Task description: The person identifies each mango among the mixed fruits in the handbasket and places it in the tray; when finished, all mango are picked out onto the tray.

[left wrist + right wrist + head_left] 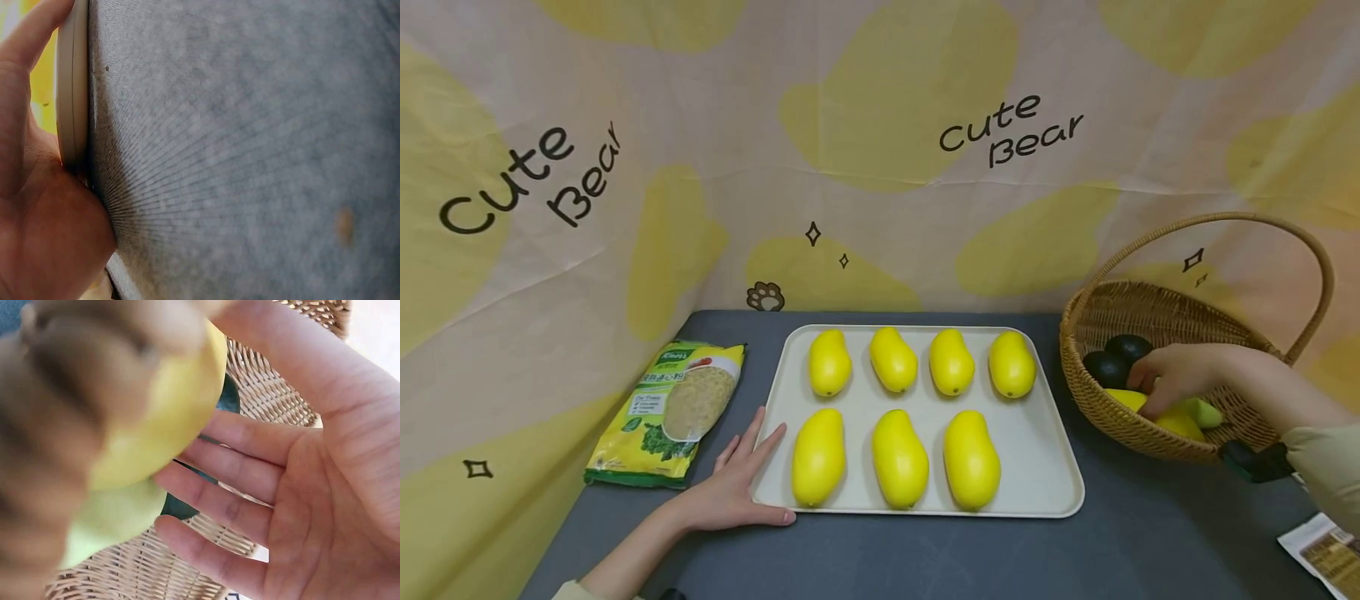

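Several yellow mangoes, such as one at the front point(817, 457), lie in two rows on a white tray point(1033, 467). My left hand point(730, 483) rests against the tray's left front corner, fingers spread along the side and thumb at the front edge. My right hand point(1183, 375) reaches into a wicker basket point(1138, 421) at the right. Its thumb and fingers are around a yellow mango point(181, 406) there; the basket rim hides part of the grip. Beside that mango lie a pale green fruit point(115, 515) and two dark, rounded fruits point(1129, 347).
A yellow Knorr bag point(666, 412) lies left of the tray. Part of another packet point(1330, 554) shows at the right front edge of view. A printed cloth point(865, 167) hangs behind the grey table point(880, 558). The basket's tall handle point(1225, 217) arches above it.
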`<state>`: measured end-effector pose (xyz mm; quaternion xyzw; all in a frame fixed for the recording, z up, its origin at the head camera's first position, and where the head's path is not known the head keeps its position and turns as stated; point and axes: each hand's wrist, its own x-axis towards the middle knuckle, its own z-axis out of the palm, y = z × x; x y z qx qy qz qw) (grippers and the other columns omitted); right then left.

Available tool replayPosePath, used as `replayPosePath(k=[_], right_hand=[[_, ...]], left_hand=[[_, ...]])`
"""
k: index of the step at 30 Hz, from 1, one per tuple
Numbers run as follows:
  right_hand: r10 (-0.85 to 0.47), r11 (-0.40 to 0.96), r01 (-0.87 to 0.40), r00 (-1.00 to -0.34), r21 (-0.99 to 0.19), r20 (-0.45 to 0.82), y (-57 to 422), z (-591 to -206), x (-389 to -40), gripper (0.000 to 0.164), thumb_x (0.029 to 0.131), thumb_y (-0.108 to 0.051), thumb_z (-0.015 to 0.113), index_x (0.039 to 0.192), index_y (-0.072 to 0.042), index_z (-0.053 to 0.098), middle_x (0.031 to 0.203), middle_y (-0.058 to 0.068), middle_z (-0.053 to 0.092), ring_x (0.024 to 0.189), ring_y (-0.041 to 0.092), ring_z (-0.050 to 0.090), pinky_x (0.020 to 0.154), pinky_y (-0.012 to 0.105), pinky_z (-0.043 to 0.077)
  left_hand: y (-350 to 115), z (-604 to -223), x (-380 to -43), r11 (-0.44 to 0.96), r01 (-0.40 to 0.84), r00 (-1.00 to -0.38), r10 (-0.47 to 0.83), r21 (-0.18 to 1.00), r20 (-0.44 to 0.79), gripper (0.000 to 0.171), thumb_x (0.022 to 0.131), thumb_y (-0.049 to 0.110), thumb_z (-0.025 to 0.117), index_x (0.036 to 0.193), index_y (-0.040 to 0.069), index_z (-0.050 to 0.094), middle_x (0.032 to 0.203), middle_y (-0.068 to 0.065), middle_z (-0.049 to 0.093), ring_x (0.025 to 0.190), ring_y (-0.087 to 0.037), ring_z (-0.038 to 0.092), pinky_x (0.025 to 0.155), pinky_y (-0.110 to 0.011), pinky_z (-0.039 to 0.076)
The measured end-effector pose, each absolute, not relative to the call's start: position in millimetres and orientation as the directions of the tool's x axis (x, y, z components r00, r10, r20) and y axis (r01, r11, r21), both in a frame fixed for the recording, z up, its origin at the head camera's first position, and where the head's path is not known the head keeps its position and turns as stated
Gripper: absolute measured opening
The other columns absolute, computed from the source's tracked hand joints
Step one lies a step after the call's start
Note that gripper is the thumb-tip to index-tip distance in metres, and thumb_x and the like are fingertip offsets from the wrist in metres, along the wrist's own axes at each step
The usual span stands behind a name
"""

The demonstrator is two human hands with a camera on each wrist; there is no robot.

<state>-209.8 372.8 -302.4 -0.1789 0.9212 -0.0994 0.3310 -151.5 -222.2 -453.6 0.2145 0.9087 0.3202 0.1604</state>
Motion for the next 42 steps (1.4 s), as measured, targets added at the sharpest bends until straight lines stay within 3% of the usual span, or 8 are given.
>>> replayPosePath(k=[9, 20, 24, 29, 32, 36, 39, 42], right_hand=[[-0.402, 0.911, -0.255, -0.725, -0.325, -0.559, 374, -312, -208, 0.038, 0.076, -0.027, 0.077, 0.107, -0.007, 0.066, 0.1, 0.0, 0.064, 0.085, 0.013, 0.058, 0.071, 0.03, 0.05], [-0.382, 0.9, -0.263, -0.86, -0.348, -0.338, 390, -293, -191, 0.056, 0.084, -0.038, 0.075, 0.125, -0.003, 0.058, 0.118, 0.007, 0.063, 0.103, 0.032, 0.06, 0.079, 0.046, 0.05], [-0.311, 0.899, -0.197, -0.916, -0.39, -0.254, 398, -286, -183, 0.059, 0.09, -0.035, 0.069, 0.134, 0.0, 0.049, 0.124, 0.013, 0.059, 0.104, 0.032, 0.058, 0.077, 0.044, 0.05], [-0.203, 0.864, -0.062, -0.951, -0.499, -0.233, 402, -283, -173, 0.068, 0.098, -0.035, 0.059, 0.146, 0.003, 0.028, 0.136, 0.029, 0.044, 0.114, 0.043, 0.051, 0.081, 0.054, 0.05], [-0.164, 0.816, -0.016, -0.965, -0.578, -0.206, 399, -284, -169, 0.07, 0.101, -0.033, 0.054, 0.15, 0.004, 0.021, 0.14, 0.03, 0.039, 0.112, 0.031, 0.054, 0.081, 0.05, 0.051], [-0.126, 0.725, 0.011, -0.981, -0.688, -0.149, 388, -288, -160, 0.065, 0.101, -0.027, 0.054, 0.151, -0.001, 0.022, 0.131, 0.003, 0.05, 0.091, 0.009, 0.058, 0.07, 0.033, 0.051], [-0.138, 0.648, -0.005, -0.984, -0.762, -0.111, 375, -290, -153, 0.059, 0.101, -0.021, 0.054, 0.15, -0.007, 0.025, 0.118, -0.012, 0.052, 0.084, 0.011, 0.058, 0.065, 0.031, 0.05], [-0.176, 0.611, -0.061, -0.983, -0.789, -0.06, 358, -291, -146, 0.056, 0.1, -0.017, 0.056, 0.149, -0.013, 0.03, 0.117, -0.011, 0.056, 0.088, 0.013, 0.059, 0.067, 0.03, 0.051]], left_hand=[[-221, -453, -151, 0.702, 0.293, -0.856, 0.495, 0.649, -0.148, 0.111, 0.074, 0.054, 0.078, 0.156, 0.007, 0.019, 0.159, -0.019, -0.018, 0.142, -0.047, -0.001, 0.105, -0.067, -0.004], [-220, -449, -151, 0.706, 0.281, -0.856, 0.49, 0.651, -0.162, 0.112, 0.074, 0.055, 0.078, 0.156, 0.006, 0.02, 0.159, -0.02, -0.017, 0.142, -0.046, -0.001, 0.105, -0.066, -0.005], [-221, -450, -151, 0.704, 0.283, -0.855, 0.493, 0.652, -0.161, 0.112, 0.074, 0.055, 0.078, 0.156, 0.006, 0.019, 0.159, -0.019, -0.018, 0.142, -0.046, -0.003, 0.105, -0.067, -0.005], [-222, -452, -152, 0.707, 0.291, -0.854, 0.496, 0.645, -0.159, 0.112, 0.074, 0.055, 0.078, 0.156, 0.008, 0.019, 0.16, -0.019, -0.018, 0.142, -0.046, -0.003, 0.105, -0.067, -0.004], [-223, -452, -153, 0.709, 0.29, -0.854, 0.495, 0.643, -0.16, 0.112, 0.074, 0.055, 0.078, 0.156, 0.008, 0.018, 0.16, -0.018, -0.018, 0.142, -0.046, -0.003, 0.105, -0.067, -0.004], [-223, -453, -152, 0.708, 0.291, -0.855, 0.494, 0.644, -0.157, 0.112, 0.074, 0.055, 0.078, 0.156, 0.008, 0.019, 0.16, -0.018, -0.018, 0.142, -0.045, -0.002, 0.105, -0.066, -0.004], [-223, -453, -152, 0.706, 0.296, -0.856, 0.494, 0.644, -0.148, 0.112, 0.073, 0.056, 0.078, 0.156, 0.008, 0.02, 0.16, -0.019, -0.017, 0.142, -0.045, 0.0, 0.106, -0.066, -0.004], [-222, -453, -151, 0.702, 0.3, -0.857, 0.496, 0.646, -0.141, 0.112, 0.073, 0.055, 0.078, 0.156, 0.007, 0.02, 0.16, -0.02, -0.016, 0.143, -0.045, 0.001, 0.106, -0.065, -0.004]])
